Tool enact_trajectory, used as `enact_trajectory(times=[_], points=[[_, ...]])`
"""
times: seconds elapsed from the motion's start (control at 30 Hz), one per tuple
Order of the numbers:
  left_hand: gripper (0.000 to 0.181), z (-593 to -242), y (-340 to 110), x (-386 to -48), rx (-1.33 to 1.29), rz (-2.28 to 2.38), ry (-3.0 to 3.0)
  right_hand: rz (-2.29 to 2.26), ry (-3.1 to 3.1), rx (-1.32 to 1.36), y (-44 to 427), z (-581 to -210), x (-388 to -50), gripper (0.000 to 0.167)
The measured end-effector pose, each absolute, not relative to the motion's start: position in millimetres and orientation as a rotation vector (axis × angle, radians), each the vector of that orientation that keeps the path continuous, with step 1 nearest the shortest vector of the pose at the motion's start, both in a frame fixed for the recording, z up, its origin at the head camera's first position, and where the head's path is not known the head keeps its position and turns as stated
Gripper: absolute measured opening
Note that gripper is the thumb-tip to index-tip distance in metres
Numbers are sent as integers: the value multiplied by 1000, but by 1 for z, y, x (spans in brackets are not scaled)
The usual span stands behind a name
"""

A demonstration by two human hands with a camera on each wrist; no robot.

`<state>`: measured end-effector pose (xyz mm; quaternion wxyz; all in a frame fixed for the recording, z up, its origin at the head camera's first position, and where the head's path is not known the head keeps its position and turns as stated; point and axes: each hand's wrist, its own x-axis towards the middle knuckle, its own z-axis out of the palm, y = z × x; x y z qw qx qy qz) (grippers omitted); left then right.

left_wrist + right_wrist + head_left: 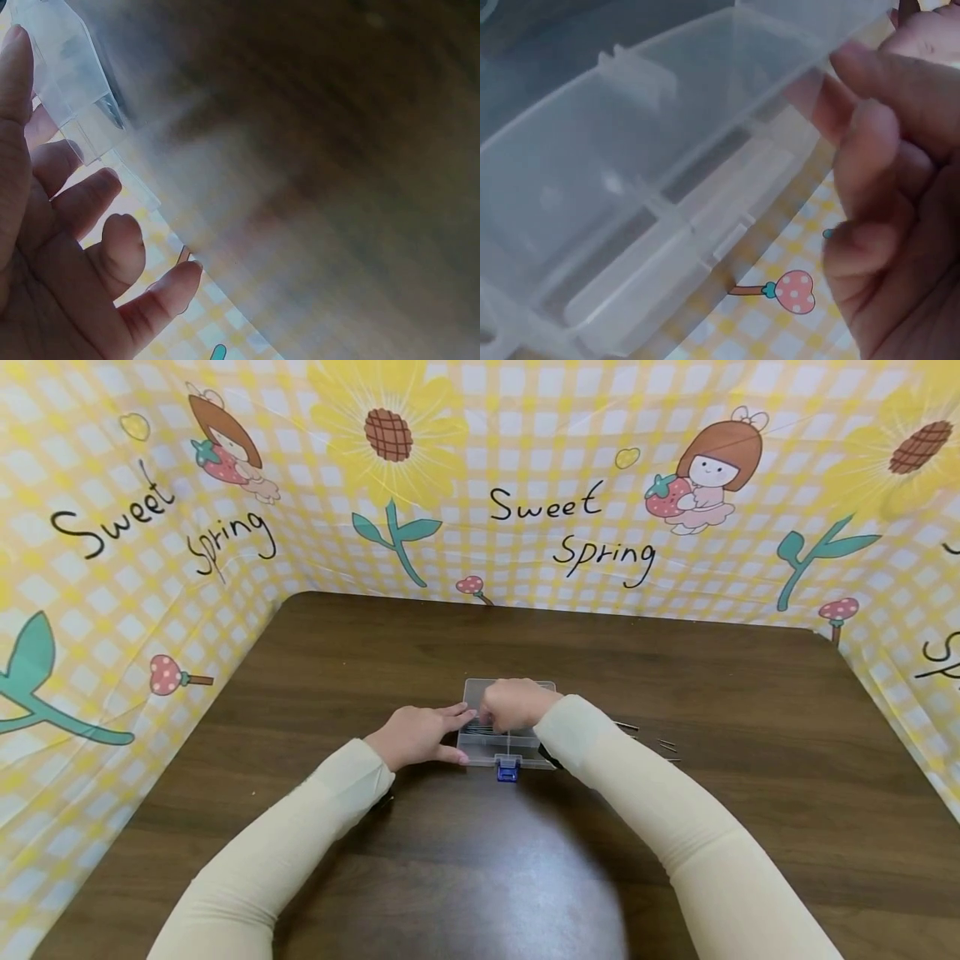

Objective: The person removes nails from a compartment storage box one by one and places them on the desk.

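Observation:
A clear plastic compartment box (483, 762) with a blue latch (507, 770) stands on the table, its lid raised at the back. Thin dark metal rods (480, 729) lie in its left compartment. My left hand (420, 735) touches the box's left end, thumb near the front corner and fingers spread along the rim. Over the left compartment, my right hand (517, 703) reaches down with bent fingers. Its fingertips are hidden in the head view, and the right wrist view shows them behind the see-through plastic (660, 127); whether they pinch anything is unclear.
Several thin metal pieces (667, 746) lie loose on the brown table (360, 652) to the right of the box, partly behind my right sleeve (645, 793). A yellow checked cloth (450, 535) hangs around the table's back and sides.

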<state>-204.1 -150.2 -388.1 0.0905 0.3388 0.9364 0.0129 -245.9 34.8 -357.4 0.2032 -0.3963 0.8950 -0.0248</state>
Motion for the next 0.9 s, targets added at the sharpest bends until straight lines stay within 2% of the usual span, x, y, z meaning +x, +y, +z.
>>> enact_trajectory(times=[0.4, 0.57, 0.77, 0.9], points=[[79, -387, -147, -206, 1013, 32, 2780, 0, 2600, -1043, 30, -360, -239, 12], [78, -387, -148, -206, 989, 22, 2784, -19, 2575, -1021, 28, -361, -239, 12], [78, -387, -147, -205, 960, 35, 2764, -78, 2514, -962, 27, -361, -239, 20], [78, -386, -147, -204, 969, 20, 2772, -84, 2503, -979, 27, -361, -239, 17]])
